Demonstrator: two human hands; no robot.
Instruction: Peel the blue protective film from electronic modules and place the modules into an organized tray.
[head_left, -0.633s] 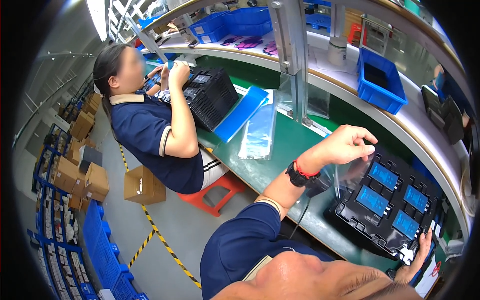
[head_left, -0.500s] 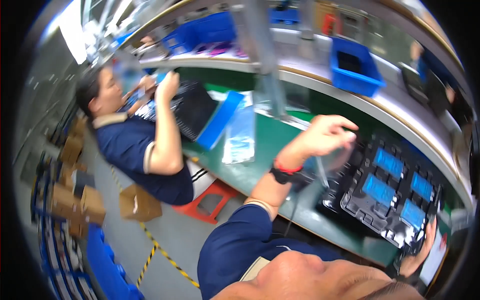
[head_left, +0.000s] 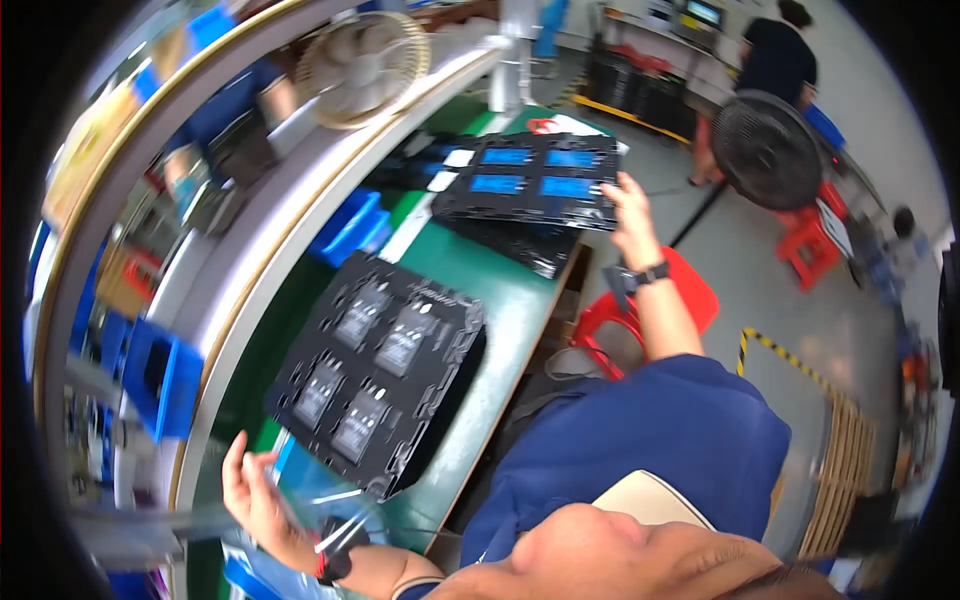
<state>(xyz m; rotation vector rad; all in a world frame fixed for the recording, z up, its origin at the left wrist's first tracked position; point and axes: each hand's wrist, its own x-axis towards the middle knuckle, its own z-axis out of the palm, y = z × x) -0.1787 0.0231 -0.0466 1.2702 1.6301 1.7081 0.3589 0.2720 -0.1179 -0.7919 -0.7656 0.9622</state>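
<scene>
My right hand [head_left: 632,222] grips the right edge of a black plastic tray [head_left: 468,202], in whose pockets sit several blue rectangular pieces [head_left: 572,187]. This tray is over a dark, glossy stack [head_left: 540,250] at the far end of the bench; whether it rests there I cannot tell. Closer to me lies another black tray [head_left: 345,290], tilted in the view, with several dark grey, printed flat pieces [head_left: 405,338] in its pockets. Beside its lower left corner my left hand [head_left: 258,500] is raised with fingers apart, holding nothing.
A shelf edge [head_left: 300,225] runs along the green bench [head_left: 500,300] on the left, with blue bins [head_left: 165,385] and a fan [head_left: 365,70]. A red stool [head_left: 690,290] stands to the right. Beyond it are a black standing fan [head_left: 765,150] and a person [head_left: 782,60].
The view has swung right. My right hand has brought the tray of blue pieces to the far end of the bench, and the tray with grey pieces now shows. My left hand stays raised.
</scene>
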